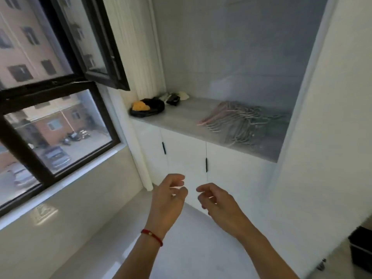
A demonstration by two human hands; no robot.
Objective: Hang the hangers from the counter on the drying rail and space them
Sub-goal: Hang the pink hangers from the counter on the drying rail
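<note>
A pile of several pink and grey hangers (239, 121) lies on the grey counter (181, 117) inside a white alcove, toward its right side. My left hand (169, 196), with a red string on the wrist, is raised in front of the cabinet doors below the counter, fingers loosely curled and holding nothing. My right hand (218, 202) is beside it, a short gap apart, fingers also loosely curled and empty. Both hands are well below and in front of the hangers. No drying rail is in view.
A black dish with a yellow thing (147, 108) and small items (174, 98) sit at the counter's left end. A black-framed window (60, 117) fills the left, its sash (104, 57) swung inward above. White cabinet doors (185, 156) are below. A dark bin (361, 248) stands at right.
</note>
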